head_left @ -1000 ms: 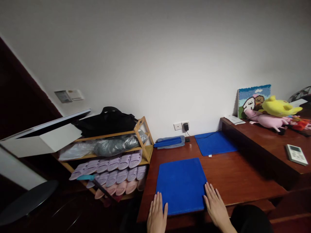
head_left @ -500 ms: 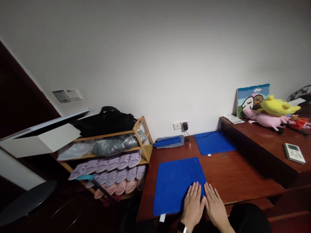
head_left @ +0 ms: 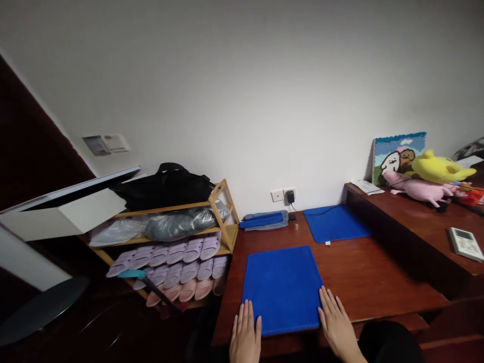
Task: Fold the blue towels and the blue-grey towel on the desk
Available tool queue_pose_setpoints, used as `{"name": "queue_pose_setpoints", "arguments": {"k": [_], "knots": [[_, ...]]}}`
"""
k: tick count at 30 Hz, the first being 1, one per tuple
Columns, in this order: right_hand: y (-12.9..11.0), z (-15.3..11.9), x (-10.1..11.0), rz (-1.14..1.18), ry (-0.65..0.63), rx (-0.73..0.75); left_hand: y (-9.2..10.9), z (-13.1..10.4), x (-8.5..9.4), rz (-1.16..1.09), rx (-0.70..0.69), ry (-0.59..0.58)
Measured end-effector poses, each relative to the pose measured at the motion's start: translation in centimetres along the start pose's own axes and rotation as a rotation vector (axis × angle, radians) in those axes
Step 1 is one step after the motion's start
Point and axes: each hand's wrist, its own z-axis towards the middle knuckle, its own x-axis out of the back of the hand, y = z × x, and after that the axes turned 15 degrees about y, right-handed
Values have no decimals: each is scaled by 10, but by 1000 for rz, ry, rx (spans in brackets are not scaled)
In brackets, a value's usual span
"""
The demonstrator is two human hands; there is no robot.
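Observation:
A blue cloth [head_left: 283, 287] lies flat on the reddish-brown wooden table [head_left: 378, 272]. My left hand [head_left: 245, 330] rests flat at the cloth's lower left corner, fingers stretched out and pointing away from me. At its right edge lies my right hand [head_left: 336, 317], also flat, with the fingertips at the border between cloth and wood. Neither hand grips anything. Further back on the table is a second blue cloth [head_left: 335, 224], spread out with a small white tag at its front edge.
Folded blue and grey cloths [head_left: 264, 220] lie by the wall, near a plugged-in black adapter [head_left: 290, 196]. On the left, a wooden rack [head_left: 229, 234] holds slippers and a black bag [head_left: 166, 189]. Plush toys [head_left: 423, 189] and a white calculator-like device [head_left: 466, 243] sit on the raised surface at right.
My left hand has moved left, from beside my right hand across to the cloth's lower left corner. My right hand stays at the right edge. The camera view has shifted slightly.

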Motion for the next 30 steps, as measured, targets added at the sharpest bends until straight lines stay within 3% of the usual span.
{"name": "queue_pose_setpoints", "arguments": {"k": [3, 9, 12, 14, 17, 22, 25, 27, 30], "knots": [[-2, 15, 4, -21, -46, -14, -5, -4, -2, 7, 14, 39], [-15, 71, 15, -29, -170, -81, -6, -8, -13, 6, 14, 78], [-18, 81, 11, -16, -227, -89, -12, -8, -15, 19, 22, 74], [-18, 81, 8, -10, -245, -90, -4, -2, -14, 32, 20, 87], [-18, 78, 6, -14, -263, -94, 42, 19, -9, -31, -74, 102], [-18, 80, 14, -49, -312, -69, 161, 68, -9, -253, -321, -85], [-17, 80, 14, -54, -325, -46, 195, 85, -19, -304, -372, -195], [-18, 80, 13, -51, -317, -60, 188, 89, -26, -285, -364, -224], [-19, 81, 11, -37, -296, -96, 140, 91, -32, -178, -282, -215]]}}
